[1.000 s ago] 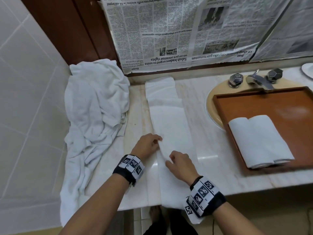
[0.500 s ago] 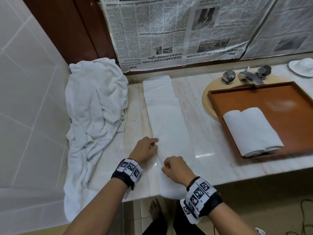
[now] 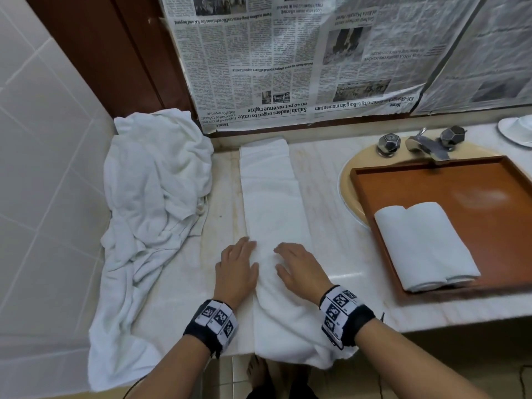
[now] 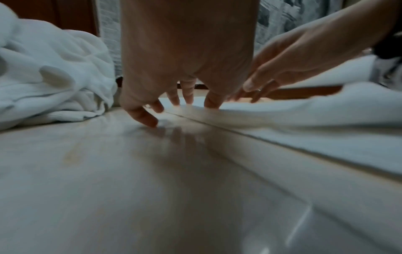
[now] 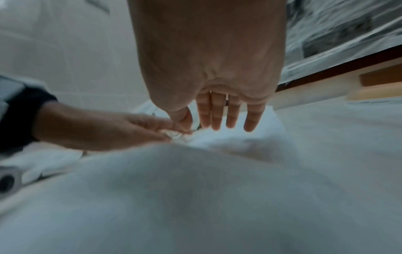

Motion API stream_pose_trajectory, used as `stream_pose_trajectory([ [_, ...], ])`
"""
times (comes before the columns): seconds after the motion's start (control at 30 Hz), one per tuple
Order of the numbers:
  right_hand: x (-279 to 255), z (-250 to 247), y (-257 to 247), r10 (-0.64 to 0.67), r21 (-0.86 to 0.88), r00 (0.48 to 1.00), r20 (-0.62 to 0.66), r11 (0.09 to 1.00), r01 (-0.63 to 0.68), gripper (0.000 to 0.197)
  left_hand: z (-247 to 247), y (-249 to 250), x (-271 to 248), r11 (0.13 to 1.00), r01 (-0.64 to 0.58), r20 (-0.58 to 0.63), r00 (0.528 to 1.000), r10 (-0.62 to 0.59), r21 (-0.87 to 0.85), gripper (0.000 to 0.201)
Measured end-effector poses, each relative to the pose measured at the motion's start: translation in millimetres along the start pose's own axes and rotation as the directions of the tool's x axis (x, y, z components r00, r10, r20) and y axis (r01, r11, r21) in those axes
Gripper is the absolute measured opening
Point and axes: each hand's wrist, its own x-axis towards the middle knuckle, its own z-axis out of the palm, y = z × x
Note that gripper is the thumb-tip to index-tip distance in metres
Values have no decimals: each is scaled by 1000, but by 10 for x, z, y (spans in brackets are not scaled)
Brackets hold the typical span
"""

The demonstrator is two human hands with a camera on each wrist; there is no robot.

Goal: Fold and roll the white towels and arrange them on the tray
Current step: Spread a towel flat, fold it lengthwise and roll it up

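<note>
Both palms lie flat, fingers straight: left hand (image 3: 236, 269) and right hand (image 3: 300, 267) press the folded towel (image 3: 272, 197).

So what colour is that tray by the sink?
Reddish-brown wood tray, clearest in the head view.

This is a bathroom. A round sink (image 3: 349, 180) sits in the marble table (image 3: 325, 203), with a shiny tap (image 3: 426, 145) behind it. White tiles (image 3: 43, 168) cover the wall, and white towels (image 3: 155, 182) lie in a heap.
</note>
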Motion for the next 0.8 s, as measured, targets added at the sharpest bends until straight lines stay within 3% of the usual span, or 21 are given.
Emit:
stream_pose_trajectory([
  [0.07, 64, 133, 87, -73, -132, 995, 72, 988, 83, 65, 87, 88, -55, 990, -9, 58, 998, 1, 142, 62],
  [0.23, 67, 246, 367, -65, -315, 984, 167, 942, 116, 68, 165, 97, -109, 945, 20, 179, 980, -83, 327, 71],
  [0.43, 81, -11, 610, 223, -295, 974, 32, 933, -204, 77, 37, -45, -118, 958, 165, 152, 967, -204, 234, 65],
  [0.6, 459, 111, 295, -24, -280, 995, 97, 959, 50, 60, 102, 240, 322, 979, 86, 103, 989, -106, 183, 55],
  [0.8, 594, 29, 566, 80, -317, 992, 93, 947, -47, 83, 178, 125, 444, 965, 90, 83, 990, -114, 247, 55],
])
